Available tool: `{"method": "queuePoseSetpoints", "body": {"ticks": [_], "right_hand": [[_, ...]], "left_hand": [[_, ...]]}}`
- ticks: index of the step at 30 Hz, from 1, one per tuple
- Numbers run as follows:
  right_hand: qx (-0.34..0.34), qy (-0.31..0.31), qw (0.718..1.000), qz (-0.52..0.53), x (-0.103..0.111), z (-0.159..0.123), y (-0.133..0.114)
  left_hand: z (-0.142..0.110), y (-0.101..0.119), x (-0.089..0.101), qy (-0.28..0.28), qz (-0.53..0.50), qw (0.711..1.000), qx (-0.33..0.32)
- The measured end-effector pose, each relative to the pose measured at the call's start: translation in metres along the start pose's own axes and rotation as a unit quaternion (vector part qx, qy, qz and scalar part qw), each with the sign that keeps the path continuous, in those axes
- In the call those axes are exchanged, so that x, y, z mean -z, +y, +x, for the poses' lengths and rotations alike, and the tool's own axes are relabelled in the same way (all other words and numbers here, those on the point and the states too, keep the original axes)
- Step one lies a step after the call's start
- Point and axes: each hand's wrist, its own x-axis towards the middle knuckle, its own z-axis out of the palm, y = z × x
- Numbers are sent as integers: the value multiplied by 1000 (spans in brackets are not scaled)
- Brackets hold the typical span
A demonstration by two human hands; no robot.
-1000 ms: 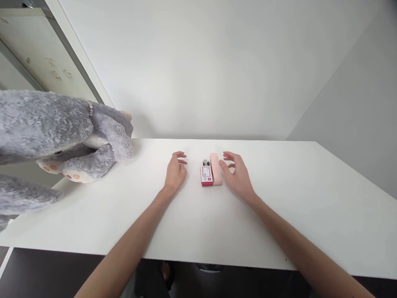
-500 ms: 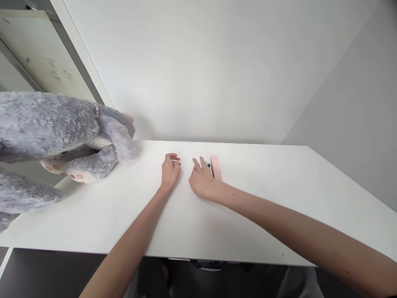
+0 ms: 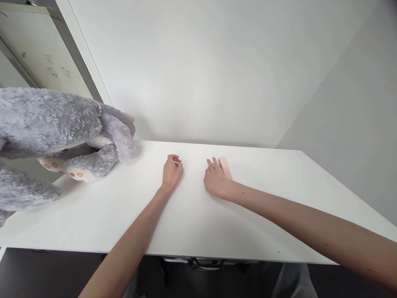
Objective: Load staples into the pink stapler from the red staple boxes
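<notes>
My right hand [image 3: 214, 177] lies over a pink stapler [image 3: 225, 167] on the white table [image 3: 192, 223]. Its fingers point away from me, slightly bent and a little apart, and the hand is closed about the stapler's left side. The palm hides much of the stapler; its pink long side shows beyond the hand, tilted slightly. To the left, my left hand [image 3: 172, 170] rests on its edge on the tabletop. Its fingers are loosely curled, with a gap to the thumb, and nothing is visible in it.
A large grey plush toy [image 3: 46, 120] with pale feet sits at the table's left end. Behind the table rises a white wall [image 3: 198, 74]. A worn pale cabinet [image 3: 40, 49] stands at the far left. Dark space lies below the front edge.
My right hand has moved to the right, and the stapler has shifted and turned slightly with it. The metal part seen before is now mostly covered. My left hand has stayed nearly still.
</notes>
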Motion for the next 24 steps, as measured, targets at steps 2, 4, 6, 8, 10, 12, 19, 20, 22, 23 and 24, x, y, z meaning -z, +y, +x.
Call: {"method": "queuePoseSetpoints", "body": {"ticks": [2,4,6,8,10,12,19,20,22,23,24], "right_hand": [[23,-184,926,-330,20,-6,5],[34,-245,833,-496,41,-13,12],[48,-242,806,-538,62,-21,20],[48,-233,798,-554,82,-28,30],[42,-232,785,-573,100,-34,42],[35,-232,779,-582,116,-39,56],[0,-231,772,-592,158,-48,99],[1,-231,775,-589,163,-48,102],[1,-227,785,-577,169,-49,104],[2,-221,792,-570,170,-49,102],[6,-213,799,-562,170,-49,98]], "left_hand": [[-1,0,1,-8,9,1000,4],[-2,1,2,-15,17,1000,3],[-2,0,2,-19,24,1000,-1],[-2,0,1,-21,29,999,-4],[-2,0,1,-21,33,999,-6],[-1,-1,0,-21,38,999,-9],[-1,-2,-2,-30,55,998,-25],[-2,-2,-2,-31,59,997,-28],[-3,-1,-2,-36,67,996,-38],[-3,-1,-3,-40,73,996,-46],[-4,0,-4,-46,79,994,-54]]}}
